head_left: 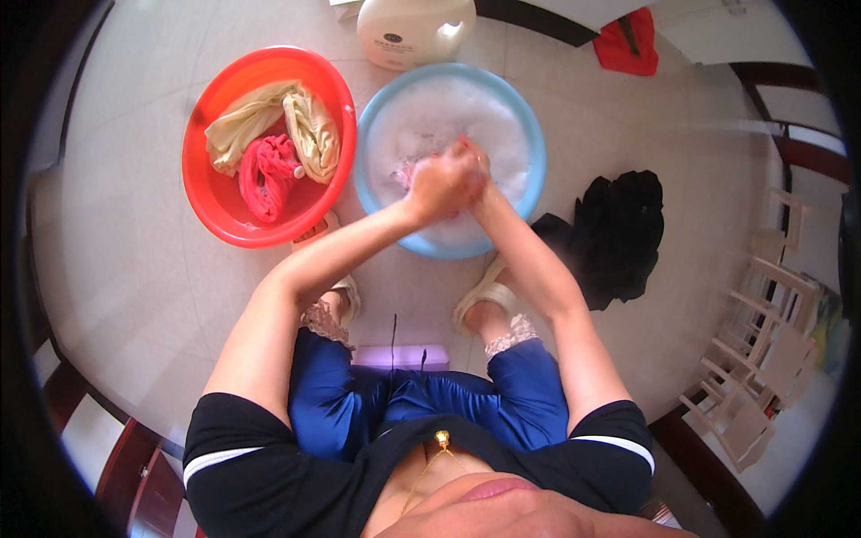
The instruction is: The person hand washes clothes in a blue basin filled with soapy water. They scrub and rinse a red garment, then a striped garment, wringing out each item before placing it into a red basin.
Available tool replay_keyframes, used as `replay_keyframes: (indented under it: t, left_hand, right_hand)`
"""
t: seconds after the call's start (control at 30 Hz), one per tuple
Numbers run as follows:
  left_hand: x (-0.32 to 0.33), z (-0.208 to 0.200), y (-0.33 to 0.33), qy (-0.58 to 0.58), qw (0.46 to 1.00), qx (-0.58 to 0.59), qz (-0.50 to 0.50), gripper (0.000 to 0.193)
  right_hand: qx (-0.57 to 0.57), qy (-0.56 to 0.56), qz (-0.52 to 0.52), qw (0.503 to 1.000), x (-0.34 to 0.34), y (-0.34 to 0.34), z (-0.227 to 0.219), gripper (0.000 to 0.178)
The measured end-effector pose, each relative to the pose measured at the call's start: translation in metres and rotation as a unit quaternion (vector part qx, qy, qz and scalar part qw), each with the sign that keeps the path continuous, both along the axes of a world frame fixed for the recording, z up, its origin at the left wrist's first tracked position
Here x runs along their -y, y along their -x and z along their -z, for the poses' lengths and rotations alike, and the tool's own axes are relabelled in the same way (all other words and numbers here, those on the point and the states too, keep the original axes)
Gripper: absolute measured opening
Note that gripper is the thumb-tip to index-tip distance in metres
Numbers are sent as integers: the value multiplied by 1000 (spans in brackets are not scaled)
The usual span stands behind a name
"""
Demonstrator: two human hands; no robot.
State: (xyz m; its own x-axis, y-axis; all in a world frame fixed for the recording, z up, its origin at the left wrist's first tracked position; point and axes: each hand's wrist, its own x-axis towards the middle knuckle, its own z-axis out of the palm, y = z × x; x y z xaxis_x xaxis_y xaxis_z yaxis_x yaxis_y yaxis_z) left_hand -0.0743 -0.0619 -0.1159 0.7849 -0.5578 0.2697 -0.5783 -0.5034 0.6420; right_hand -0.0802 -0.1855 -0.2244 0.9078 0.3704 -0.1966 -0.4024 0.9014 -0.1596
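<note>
Both hands meet over the blue basin (529, 134) — the left hand (437, 184) fisted, the right hand (473, 172) pressed against it, together clutching a pink cloth (408, 170) that barely shows in the suds (430, 117). Nearer, a lilac stool (401, 356) sits between the knees. Right of the basin lies a black garment (619, 233). Touching the basin's left, a red basin (215, 193) holds wrung cream cloth (269, 112) and red cloth (266, 175). Beyond stands a white jug (408, 31).
</note>
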Motion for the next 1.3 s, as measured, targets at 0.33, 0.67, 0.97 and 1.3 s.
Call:
replay_keyframes:
  t: [0.33, 0.67, 0.97, 1.3]
  left_hand:
    - [-10, 47, -50, 27, 962, -258, -89, 36]
    - [-15, 64, -33, -66, 969, -232, 48, 26]
    - [10, 62, -19, -2, 972, -229, -60, 23]
    - [-2, 20, -26, -43, 997, -58, -12, 22]
  right_hand:
    - [-230, 267, 148, 924, -22, 7, -59, 29]
    - [153, 907, 62, 387, 3, 27, 20, 32]
    - [-194, 451, 96, 866, 0, -8, -3, 35]
    - [-218, 193, 72, 954, -41, 9, -54, 44]
